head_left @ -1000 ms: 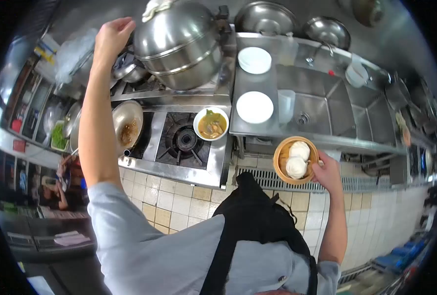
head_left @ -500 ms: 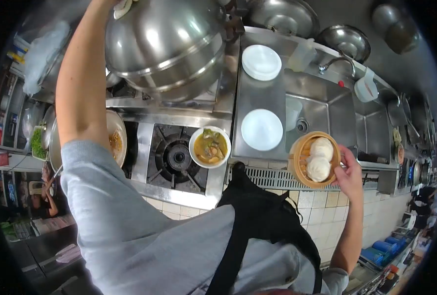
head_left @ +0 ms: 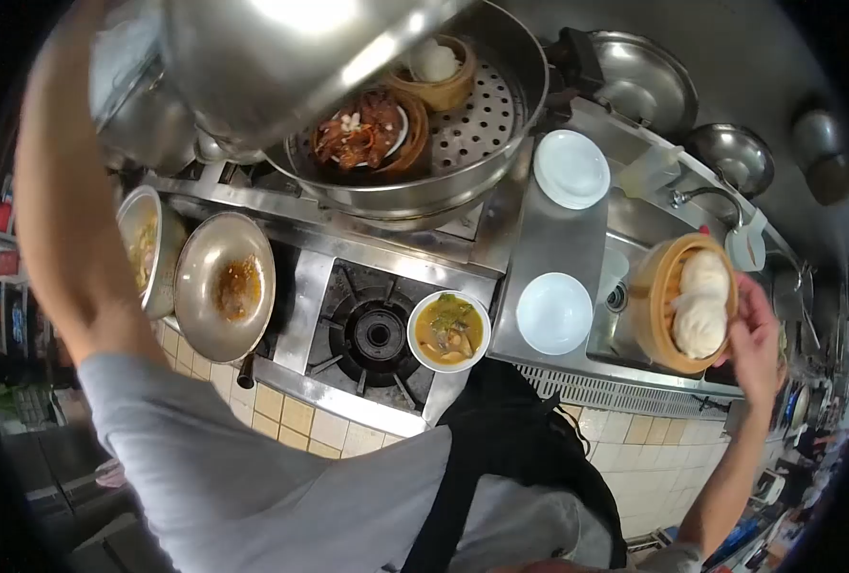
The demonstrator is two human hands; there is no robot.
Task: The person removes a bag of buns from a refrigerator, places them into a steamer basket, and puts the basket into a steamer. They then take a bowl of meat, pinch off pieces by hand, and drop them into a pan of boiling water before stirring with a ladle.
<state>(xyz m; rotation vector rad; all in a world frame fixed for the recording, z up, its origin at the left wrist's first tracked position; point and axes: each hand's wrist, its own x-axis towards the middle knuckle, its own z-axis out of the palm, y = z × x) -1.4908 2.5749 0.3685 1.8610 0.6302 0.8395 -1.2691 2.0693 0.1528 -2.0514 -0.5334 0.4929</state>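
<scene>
My right hand grips the rim of a round bamboo steamer basket, held tilted over the sink edge. Two white buns sit inside it. My left arm reaches up past the top left edge, so its hand is out of view. A big domed steel lid is tilted up off a wide steamer pot. On the pot's perforated rack stand a bamboo basket with a dish of brown sauced meat and another basket with something white.
A bowl of soup stands beside the burner. To the left are a sauce-stained pan and a pot of food. White bowls and stacked white plates rest on the steel counter by the sink.
The lid has come up and left off the pot, uncovering the baskets inside. My right hand has carried the bun basket to the right. The whole view has shifted.
</scene>
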